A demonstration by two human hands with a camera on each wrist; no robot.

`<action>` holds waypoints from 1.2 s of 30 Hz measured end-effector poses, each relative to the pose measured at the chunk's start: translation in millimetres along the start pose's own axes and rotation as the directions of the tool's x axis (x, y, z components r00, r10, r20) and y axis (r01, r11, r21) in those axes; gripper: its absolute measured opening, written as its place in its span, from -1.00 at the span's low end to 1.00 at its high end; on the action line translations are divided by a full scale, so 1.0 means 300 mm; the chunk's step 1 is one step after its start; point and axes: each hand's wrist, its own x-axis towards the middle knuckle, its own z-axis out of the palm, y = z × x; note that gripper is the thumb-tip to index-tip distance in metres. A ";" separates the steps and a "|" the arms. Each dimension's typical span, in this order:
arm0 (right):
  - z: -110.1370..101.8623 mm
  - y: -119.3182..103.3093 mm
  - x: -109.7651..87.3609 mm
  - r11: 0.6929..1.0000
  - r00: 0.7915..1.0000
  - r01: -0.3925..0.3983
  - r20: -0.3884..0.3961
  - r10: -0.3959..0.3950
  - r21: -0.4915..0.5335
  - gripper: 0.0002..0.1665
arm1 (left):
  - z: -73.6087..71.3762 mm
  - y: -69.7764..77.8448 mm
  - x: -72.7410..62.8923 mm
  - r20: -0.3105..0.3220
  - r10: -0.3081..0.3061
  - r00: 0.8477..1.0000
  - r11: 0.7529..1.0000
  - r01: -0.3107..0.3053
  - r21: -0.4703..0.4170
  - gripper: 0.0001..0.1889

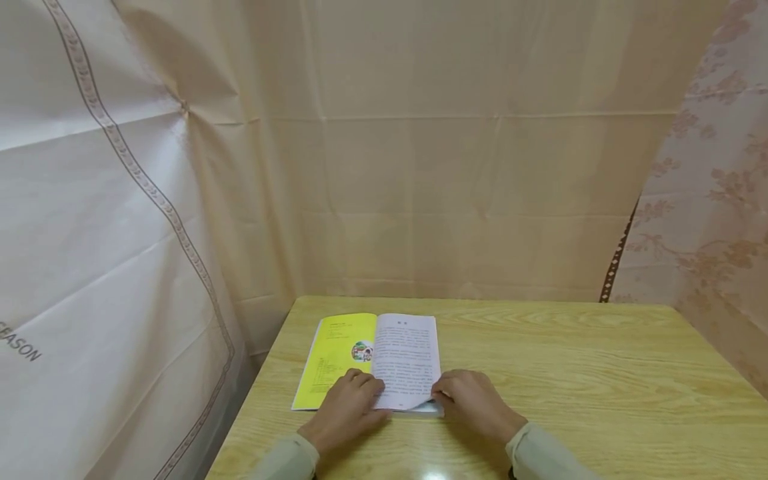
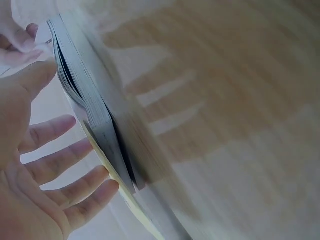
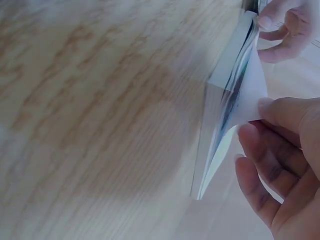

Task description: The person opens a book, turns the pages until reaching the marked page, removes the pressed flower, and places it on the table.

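Observation:
An open book (image 1: 406, 353) lies on the wooden table, with a bright yellow page bearing a small round picture on the left and a white printed page on the right. My left hand (image 1: 351, 403) rests over the lower fold, its fingers fairly straight against the yellow side in the left wrist view. At the lower right corner my right hand (image 1: 474, 403) pinches the edge of the white page between thumb and fingers. That page's corner (image 3: 252, 95) is lifted and bent away from the thick stack of pages (image 3: 227, 67) beneath.
The wood-grain table (image 1: 570, 373) stretches away to the right of the book. A beige cloth (image 1: 408, 200) hangs behind the table, a pale one with a patterned band (image 1: 138, 173) on the left and a floral one (image 1: 714, 200) on the right.

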 end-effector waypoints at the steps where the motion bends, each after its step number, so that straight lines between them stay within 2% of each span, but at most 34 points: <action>1: -0.002 0.000 0.001 1.000 1.000 -0.018 -0.004 0.018 0.012 -0.95 | 0.001 0.003 0.004 -0.001 0.003 1.000 1.000 -0.003 0.016 -0.55; 7: -0.021 -0.007 0.011 0.996 0.994 -0.061 -0.083 0.066 0.066 -0.89 | -0.004 0.016 0.025 -0.016 -0.004 1.000 0.999 0.005 0.036 -0.66; 12: -0.036 -0.015 0.011 0.989 0.981 -0.101 -0.152 0.118 0.112 -0.92 | -0.017 0.017 0.039 -0.037 0.031 0.999 1.000 -0.030 0.006 -0.78; 15: -0.041 -0.011 0.004 0.981 0.973 -0.134 -0.169 0.158 0.142 -0.83 | -0.020 0.014 0.041 -0.042 -0.008 0.999 0.999 0.006 -0.037 -0.80; 18: -0.034 -0.004 -0.003 0.982 0.984 -0.128 -0.102 0.143 0.137 -0.80 | -0.027 0.007 0.042 -0.069 -0.089 0.994 0.995 0.086 -0.046 -0.71; 20: -0.023 0.002 -0.010 0.987 0.994 -0.104 -0.027 0.108 0.123 -0.79 | -0.032 -0.001 0.040 -0.104 -0.138 0.985 0.990 0.136 -0.030 -0.55; 23: -0.008 0.008 -0.023 0.991 0.994 -0.073 0.090 0.063 0.115 -0.71 | -0.044 -0.013 0.032 -0.168 -0.201 0.965 0.980 0.196 -0.043 -0.20; 26: 0.000 0.010 -0.032 0.990 0.987 -0.074 0.151 0.055 0.122 -0.62 | -0.053 -0.025 0.029 -0.237 -0.236 0.943 0.972 0.227 -0.064 0.12; 28: 0.001 0.011 -0.032 0.989 0.986 -0.073 0.158 0.053 0.126 -0.58 | -0.056 -0.032 0.030 -0.280 -0.236 0.931 0.972 0.229 -0.060 0.24; 31: 0.001 0.012 -0.026 0.989 0.987 -0.068 0.155 0.047 0.132 -0.58 | -0.055 -0.041 0.029 -0.330 -0.189 0.925 0.980 0.201 0.001 0.17; 36: 0.000 0.010 -0.018 0.987 0.985 -0.071 0.167 0.047 0.144 -0.62 | -0.039 -0.049 0.018 -0.344 -0.086 0.935 0.987 0.127 0.099 -0.28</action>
